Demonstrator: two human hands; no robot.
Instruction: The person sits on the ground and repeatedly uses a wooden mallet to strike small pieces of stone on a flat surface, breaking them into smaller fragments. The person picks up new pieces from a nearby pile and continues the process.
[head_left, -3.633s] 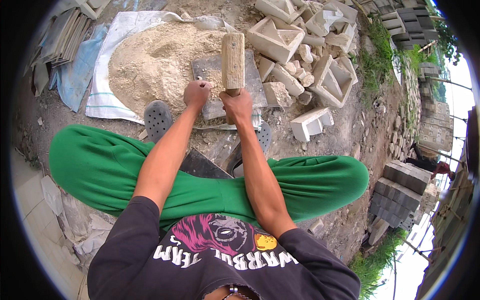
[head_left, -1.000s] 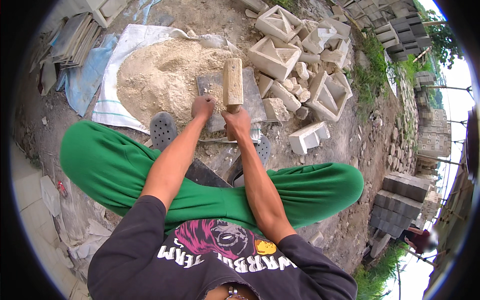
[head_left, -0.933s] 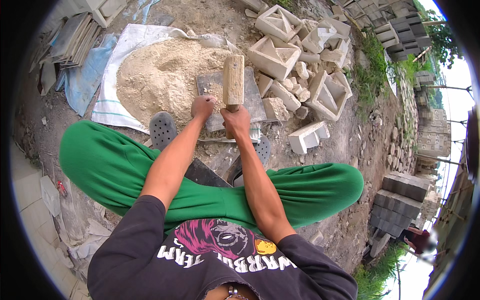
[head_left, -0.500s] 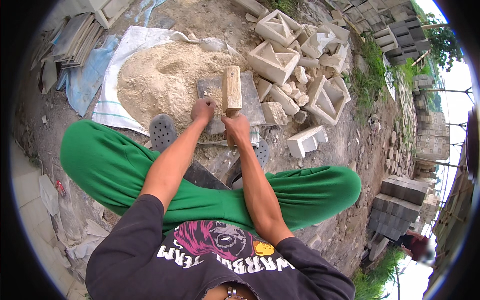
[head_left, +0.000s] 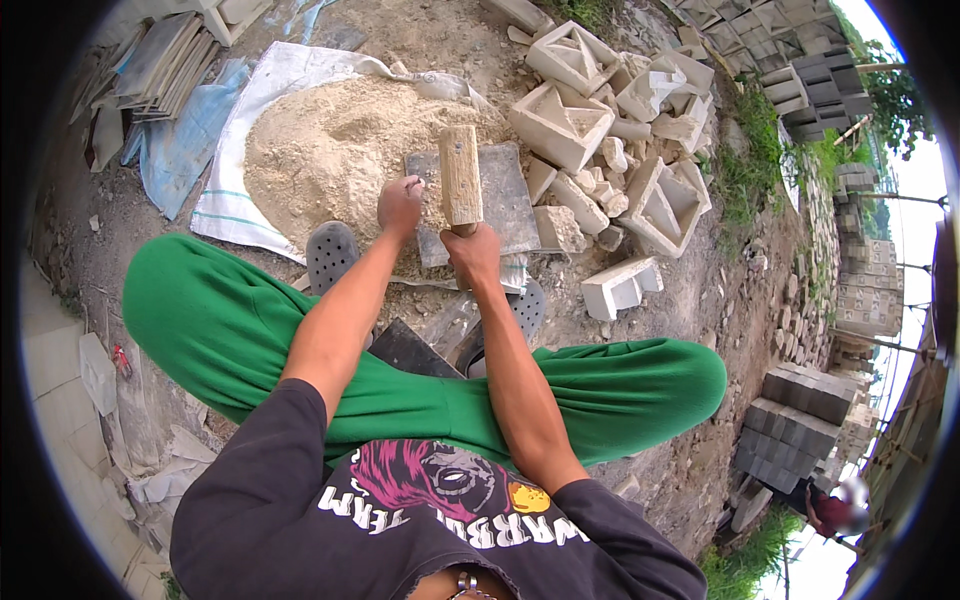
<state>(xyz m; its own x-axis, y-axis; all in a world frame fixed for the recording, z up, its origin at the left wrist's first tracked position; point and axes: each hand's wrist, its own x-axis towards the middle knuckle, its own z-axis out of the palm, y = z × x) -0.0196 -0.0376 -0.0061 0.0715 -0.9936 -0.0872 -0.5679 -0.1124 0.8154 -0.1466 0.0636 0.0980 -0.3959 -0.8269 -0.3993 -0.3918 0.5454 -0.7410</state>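
Observation:
My right hand [head_left: 474, 256] is wrapped round the handle of a wooden mallet. The mallet's blocky head [head_left: 461, 178] is over a flat grey slab [head_left: 506, 190] and hides part of it. My left hand [head_left: 400, 207] is closed at the slab's left edge. A small pale spot shows at its fingertips, too small to name. Crumbly tan material is scattered on the slab, and a larger heap [head_left: 310, 150] of it lies behind on a white woven sheet [head_left: 225, 180].
Broken hollow concrete pieces [head_left: 565, 125] and loose rubble lie right of the slab. One white block piece [head_left: 620, 287] is nearer me. A blue sheet [head_left: 185, 150] and stacked boards [head_left: 160, 70] are at far left. Grey blocks [head_left: 790, 430] and a person [head_left: 838, 508] are at right.
My left hand has turned, and its fingertips are raised slightly. The mallet in my right hand has shifted a little. The whole view has moved slightly.

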